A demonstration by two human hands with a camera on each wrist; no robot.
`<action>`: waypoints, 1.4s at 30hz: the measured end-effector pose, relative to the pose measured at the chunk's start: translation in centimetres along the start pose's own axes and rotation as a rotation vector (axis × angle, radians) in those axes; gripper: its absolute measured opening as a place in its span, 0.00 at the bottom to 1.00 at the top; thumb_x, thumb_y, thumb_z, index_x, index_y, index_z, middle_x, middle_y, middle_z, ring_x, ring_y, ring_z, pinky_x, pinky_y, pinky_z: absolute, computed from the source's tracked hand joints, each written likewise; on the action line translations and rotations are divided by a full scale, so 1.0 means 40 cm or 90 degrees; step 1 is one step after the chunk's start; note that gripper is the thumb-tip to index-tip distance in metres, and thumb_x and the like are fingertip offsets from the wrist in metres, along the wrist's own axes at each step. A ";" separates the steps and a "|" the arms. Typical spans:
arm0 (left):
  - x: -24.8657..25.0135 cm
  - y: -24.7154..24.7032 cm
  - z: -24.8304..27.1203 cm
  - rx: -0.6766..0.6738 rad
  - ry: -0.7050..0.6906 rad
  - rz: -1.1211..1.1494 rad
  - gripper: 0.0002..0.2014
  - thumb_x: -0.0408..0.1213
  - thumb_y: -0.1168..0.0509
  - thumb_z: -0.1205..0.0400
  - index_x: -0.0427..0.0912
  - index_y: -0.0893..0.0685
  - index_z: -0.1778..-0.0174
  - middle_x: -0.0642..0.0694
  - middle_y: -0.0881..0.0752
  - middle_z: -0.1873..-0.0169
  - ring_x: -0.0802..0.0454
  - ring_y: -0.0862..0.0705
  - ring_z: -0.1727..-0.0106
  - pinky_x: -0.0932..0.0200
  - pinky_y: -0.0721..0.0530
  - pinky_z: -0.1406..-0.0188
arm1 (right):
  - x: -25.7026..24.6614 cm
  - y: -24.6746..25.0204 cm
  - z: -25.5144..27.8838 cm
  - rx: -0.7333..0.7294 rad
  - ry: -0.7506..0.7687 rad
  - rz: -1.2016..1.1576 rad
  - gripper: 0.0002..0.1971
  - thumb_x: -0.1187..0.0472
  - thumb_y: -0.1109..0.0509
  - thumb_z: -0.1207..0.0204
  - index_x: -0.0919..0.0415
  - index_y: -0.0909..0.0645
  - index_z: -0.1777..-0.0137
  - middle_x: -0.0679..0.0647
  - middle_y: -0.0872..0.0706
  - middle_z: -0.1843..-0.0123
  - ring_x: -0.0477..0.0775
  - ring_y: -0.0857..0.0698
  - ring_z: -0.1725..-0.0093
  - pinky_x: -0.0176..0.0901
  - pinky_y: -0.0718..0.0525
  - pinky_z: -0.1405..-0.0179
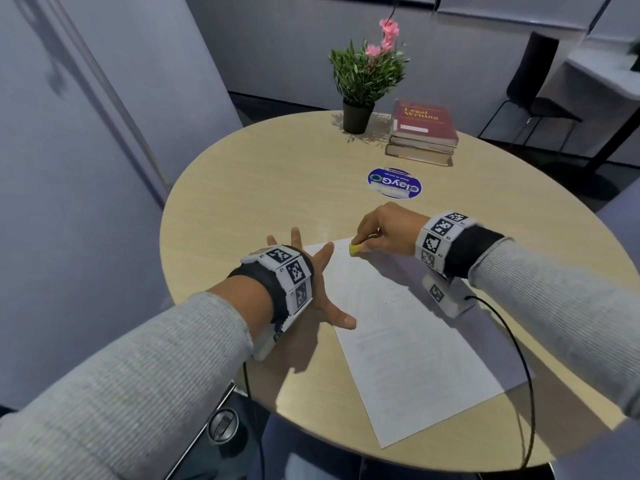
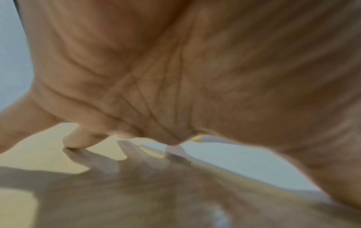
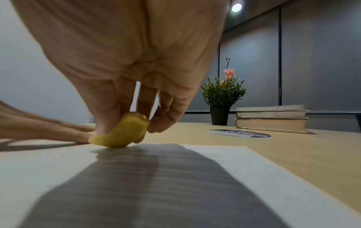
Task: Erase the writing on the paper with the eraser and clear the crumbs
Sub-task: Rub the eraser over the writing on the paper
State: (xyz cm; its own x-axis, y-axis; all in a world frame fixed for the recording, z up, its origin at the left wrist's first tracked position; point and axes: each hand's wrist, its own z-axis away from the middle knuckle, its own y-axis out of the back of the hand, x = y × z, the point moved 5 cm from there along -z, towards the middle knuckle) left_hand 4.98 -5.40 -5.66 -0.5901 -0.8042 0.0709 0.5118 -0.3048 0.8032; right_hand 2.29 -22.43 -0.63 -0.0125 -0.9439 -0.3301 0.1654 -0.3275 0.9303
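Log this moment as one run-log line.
stage: erasing | right hand: pinches yellow eraser on paper far corner | left hand: flat, fingers spread, steadies paper's left edge | crumbs: cannot tell

Paper (image 1: 408, 344) on table (image 1: 242, 188); potted plant (image 1: 363, 81) left of books (image 1: 424, 133) behind.

The dark red hardcover book (image 1: 426, 123) topping the stack of three near the far edge of the round light-wood table (image 1: 242, 188) carries the gold title "Legal Writing". The round blue sticker (image 1: 394, 182), toward the table's middle, reads "ClayGo"; its smaller line is illegible. Wristband marker patterns bear no readable words.
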 end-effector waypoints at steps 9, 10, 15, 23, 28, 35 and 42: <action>0.032 -0.001 -0.002 -0.009 -0.012 -0.014 0.74 0.83 0.30 0.52 0.71 0.76 0.22 0.38 0.82 0.22 0.12 0.73 0.25 0.14 0.52 0.28 | -0.001 -0.001 0.007 0.007 0.002 -0.005 0.10 0.54 0.27 0.27 0.53 0.10 0.48 0.49 0.09 0.51 0.47 0.15 0.53 0.44 0.15 0.53; 0.032 -0.004 -0.003 -0.004 -0.012 -0.010 0.74 0.83 0.30 0.52 0.71 0.76 0.22 0.38 0.82 0.22 0.13 0.73 0.25 0.14 0.53 0.28 | -0.006 -0.003 0.010 0.006 0.004 0.001 0.10 0.53 0.26 0.27 0.53 0.10 0.48 0.49 0.09 0.51 0.46 0.15 0.53 0.43 0.16 0.54; 0.033 -0.014 -0.011 0.010 -0.001 -0.028 0.76 0.86 0.33 0.56 0.69 0.78 0.22 0.36 0.81 0.22 0.11 0.73 0.26 0.14 0.55 0.28 | -0.094 -0.063 0.094 -0.085 0.128 -0.001 0.09 0.52 0.26 0.26 0.50 0.10 0.48 0.41 0.13 0.54 0.35 0.19 0.60 0.24 0.25 0.59; 0.032 -0.015 -0.002 -0.009 -0.008 -0.013 0.77 0.82 0.28 0.54 0.70 0.78 0.23 0.38 0.83 0.22 0.13 0.75 0.26 0.11 0.54 0.30 | -0.037 -0.018 0.068 0.012 0.052 0.014 0.10 0.51 0.26 0.27 0.52 0.10 0.49 0.47 0.10 0.52 0.42 0.16 0.57 0.33 0.21 0.56; 0.039 -0.012 0.004 -0.010 -0.003 -0.027 0.77 0.82 0.29 0.52 0.67 0.78 0.22 0.36 0.82 0.22 0.12 0.75 0.26 0.12 0.55 0.28 | -0.087 -0.058 0.101 -0.064 0.136 -0.012 0.10 0.51 0.27 0.26 0.50 0.10 0.48 0.44 0.11 0.53 0.40 0.18 0.60 0.24 0.25 0.60; 0.043 -0.008 0.028 0.026 -0.049 -0.051 0.75 0.84 0.33 0.50 0.62 0.74 0.18 0.44 0.82 0.21 0.20 0.81 0.26 0.10 0.56 0.30 | -0.014 -0.025 0.038 0.022 0.030 0.020 0.11 0.49 0.26 0.28 0.52 0.09 0.51 0.47 0.10 0.53 0.45 0.16 0.59 0.36 0.23 0.62; 0.034 -0.028 0.076 0.037 -0.059 -0.119 0.71 0.86 0.39 0.43 0.53 0.69 0.14 0.56 0.70 0.15 0.30 0.77 0.19 0.12 0.57 0.28 | -0.020 -0.025 0.052 0.036 0.021 0.022 0.10 0.51 0.26 0.28 0.52 0.09 0.50 0.48 0.10 0.52 0.47 0.17 0.57 0.45 0.18 0.55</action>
State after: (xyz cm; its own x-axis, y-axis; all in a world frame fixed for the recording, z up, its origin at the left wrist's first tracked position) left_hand 1.71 -4.60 -4.69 -0.7275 -0.6854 -0.0305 0.3529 -0.4120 0.8401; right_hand 0.09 -21.44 -0.98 0.0255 -0.9529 -0.3022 0.1093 -0.2978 0.9484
